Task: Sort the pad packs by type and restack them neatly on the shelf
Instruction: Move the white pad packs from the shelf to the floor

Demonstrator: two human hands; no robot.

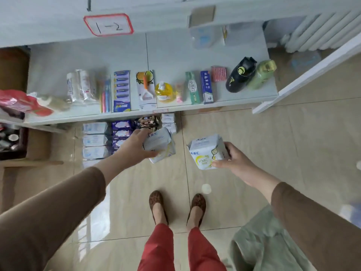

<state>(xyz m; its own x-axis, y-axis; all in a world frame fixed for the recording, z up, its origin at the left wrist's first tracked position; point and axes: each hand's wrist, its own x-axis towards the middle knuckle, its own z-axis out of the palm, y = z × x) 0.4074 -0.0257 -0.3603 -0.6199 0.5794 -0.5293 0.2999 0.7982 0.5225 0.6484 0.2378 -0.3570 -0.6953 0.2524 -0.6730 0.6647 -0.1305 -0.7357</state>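
My left hand (134,146) grips a white ABC pad pack (158,138) that lies on top of another white-and-yellow pack (163,156), at the front edge of the lower shelf. My right hand (233,158) holds a white ABC pack with a yellow KMS print (205,153) out over the floor, apart from the shelf. On the lower shelf, pale blue packs (94,140) are lined up at the left, purple packs (121,132) stand beside them, and a dark pack (147,121) and small white packs (169,122) sit further back.
The upper white shelf (48,112) carries toothbrushes, razors, a yellow bottle (163,92), toothpaste boxes and two drink bottles (241,75). A cardboard box (37,145) stands left. My two feet (176,208) are on the beige tile floor, with green fabric (259,243) at the lower right.
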